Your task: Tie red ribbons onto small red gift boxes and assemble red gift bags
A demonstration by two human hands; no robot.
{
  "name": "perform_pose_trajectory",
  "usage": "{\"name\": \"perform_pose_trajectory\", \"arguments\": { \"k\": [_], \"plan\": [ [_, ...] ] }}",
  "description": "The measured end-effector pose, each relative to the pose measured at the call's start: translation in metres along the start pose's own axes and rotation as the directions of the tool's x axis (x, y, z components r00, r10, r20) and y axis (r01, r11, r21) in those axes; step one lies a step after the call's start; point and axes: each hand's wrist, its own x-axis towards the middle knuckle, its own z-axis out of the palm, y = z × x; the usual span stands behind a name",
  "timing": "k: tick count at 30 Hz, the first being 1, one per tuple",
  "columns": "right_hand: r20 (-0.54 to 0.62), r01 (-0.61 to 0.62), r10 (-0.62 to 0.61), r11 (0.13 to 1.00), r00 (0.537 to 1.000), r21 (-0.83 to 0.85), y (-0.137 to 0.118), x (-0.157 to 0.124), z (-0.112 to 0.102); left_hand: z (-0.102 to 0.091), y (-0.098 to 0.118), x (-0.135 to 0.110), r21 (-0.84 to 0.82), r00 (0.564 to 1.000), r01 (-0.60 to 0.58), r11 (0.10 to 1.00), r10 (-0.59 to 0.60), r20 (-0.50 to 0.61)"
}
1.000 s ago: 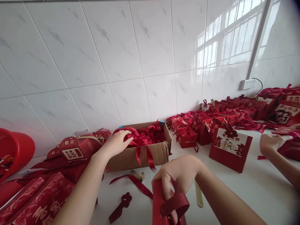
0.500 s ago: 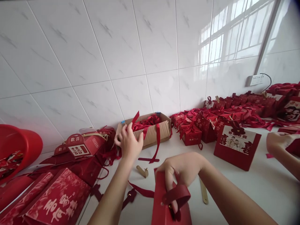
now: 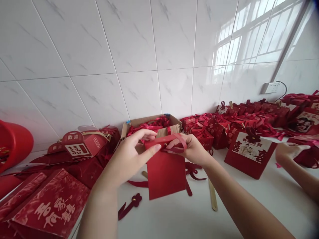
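A plain red gift box (image 3: 166, 174) hangs tilted just above the table in front of me. My left hand (image 3: 133, 154) pinches its top left corner, the thumb on the near face and the fingers behind. At the top right, my right hand (image 3: 188, 146) grips the box around its red looped strap (image 3: 183, 142); some of its fingertips are hidden behind the strap. Behind both hands stands a cardboard box (image 3: 175, 128) full of red ribbons. On the table below lie a dark red flower strap (image 3: 132, 202) and a gold strap (image 3: 213, 197).
Printed red gift boxes (image 3: 50, 205) are piled at left beside a red bucket (image 3: 17, 144). Ribbon-tied boxes (image 3: 199, 134) line the wall at right, with a photo-fronted box (image 3: 249, 154) before them. Another person's hand (image 3: 289, 152) holds something red at far right.
My left hand has come back from the ribbon-filled cardboard box and taken hold of the red gift box. My right hand has raised that box away from the table's near side.
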Motion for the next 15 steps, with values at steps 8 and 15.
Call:
{"name": "perform_pose_trajectory", "arguments": {
  "k": [8, 15],
  "plan": [
    [-0.245, 0.05, -0.069, 0.995, 0.967, -0.083, -0.001, 0.0, 0.004, 0.026, -0.012, 0.021, -0.335, 0.998, 0.049, 0.941, -0.057, -0.015],
    [-0.481, 0.089, -0.086, 0.996, 0.872, -0.016, 0.004, 0.001, 0.011, 0.059, -0.012, 0.024, -0.388, 0.95, -0.199, 0.9, 0.08, -0.302]
  ]
}}
